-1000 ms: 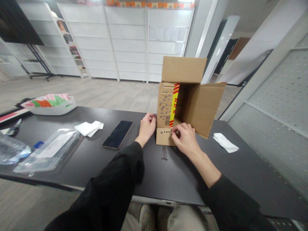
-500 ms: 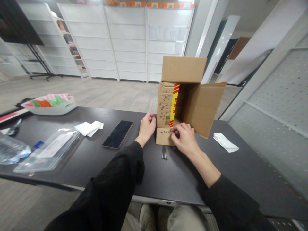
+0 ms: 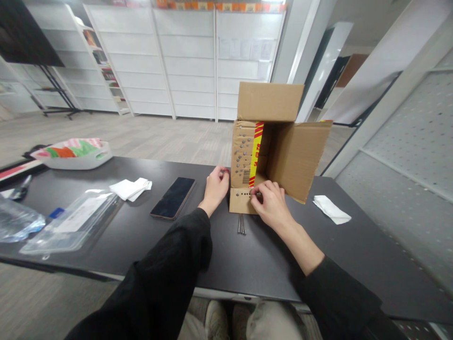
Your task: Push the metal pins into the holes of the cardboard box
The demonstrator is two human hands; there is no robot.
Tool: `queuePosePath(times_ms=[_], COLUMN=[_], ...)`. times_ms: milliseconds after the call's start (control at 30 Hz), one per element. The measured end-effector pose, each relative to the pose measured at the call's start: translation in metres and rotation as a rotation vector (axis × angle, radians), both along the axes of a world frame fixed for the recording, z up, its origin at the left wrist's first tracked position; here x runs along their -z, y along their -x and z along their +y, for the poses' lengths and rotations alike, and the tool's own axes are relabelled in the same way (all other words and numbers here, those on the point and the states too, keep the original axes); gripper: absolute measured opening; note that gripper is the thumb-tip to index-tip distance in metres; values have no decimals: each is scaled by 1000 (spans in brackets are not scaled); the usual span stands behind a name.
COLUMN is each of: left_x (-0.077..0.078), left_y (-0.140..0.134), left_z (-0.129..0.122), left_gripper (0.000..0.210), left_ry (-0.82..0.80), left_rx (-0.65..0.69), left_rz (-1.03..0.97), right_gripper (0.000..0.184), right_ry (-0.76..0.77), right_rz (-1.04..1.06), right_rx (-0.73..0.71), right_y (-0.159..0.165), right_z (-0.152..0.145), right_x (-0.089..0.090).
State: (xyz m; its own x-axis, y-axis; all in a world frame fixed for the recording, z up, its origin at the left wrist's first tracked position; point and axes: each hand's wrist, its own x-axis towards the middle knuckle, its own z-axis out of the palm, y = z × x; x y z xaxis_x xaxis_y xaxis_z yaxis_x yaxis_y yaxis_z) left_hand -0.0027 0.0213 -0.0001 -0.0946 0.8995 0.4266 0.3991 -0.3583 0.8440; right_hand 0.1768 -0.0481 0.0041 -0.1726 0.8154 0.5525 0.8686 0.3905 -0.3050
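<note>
An open cardboard box (image 3: 283, 146) stands on its side on the dark table, its opening towards me. Many nail heads (image 3: 244, 152) dot its left flap, beside a red and yellow tape strip (image 3: 256, 153). The lower flap (image 3: 239, 205) has a row of small holes and one nail head (image 3: 237, 194). My right hand (image 3: 271, 200) pinches at the right end of that row; a small nail head shows at its fingertips. My left hand (image 3: 216, 186) is closed beside the box's left edge; what its fingers hold is hidden. Several loose nails (image 3: 241, 225) lie below the flap.
Left of my hands lie a phone (image 3: 173, 198), folded tissues (image 3: 130, 189), a clear plastic case (image 3: 76, 219) and a plastic bottle (image 3: 19, 219). A white basket (image 3: 78, 160) stands farther back. Another tissue (image 3: 331, 209) lies right of the box.
</note>
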Motion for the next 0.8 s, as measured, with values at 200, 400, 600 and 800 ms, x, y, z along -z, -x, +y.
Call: queuePosePath(times_ms=[200,400,600,800], left_x=[2,5,4,4], left_y=[1,1,1,1], left_z=[1,3,3,3], left_gripper=[15,14,15,13], left_ry=[-14,-15,-12,-14], left_rx=[-3,-5,6,3], left_rz=[1,2,-10,-8], right_gripper=[10,9,9,9], right_ry=[-8,1,0,-4], right_rz=[-11,-19,-29,-40], right_rx=[11,22,25,38], right_y=[1,1,1,2], right_z=[0,0,0,-1], right_x=[0,1,1,0])
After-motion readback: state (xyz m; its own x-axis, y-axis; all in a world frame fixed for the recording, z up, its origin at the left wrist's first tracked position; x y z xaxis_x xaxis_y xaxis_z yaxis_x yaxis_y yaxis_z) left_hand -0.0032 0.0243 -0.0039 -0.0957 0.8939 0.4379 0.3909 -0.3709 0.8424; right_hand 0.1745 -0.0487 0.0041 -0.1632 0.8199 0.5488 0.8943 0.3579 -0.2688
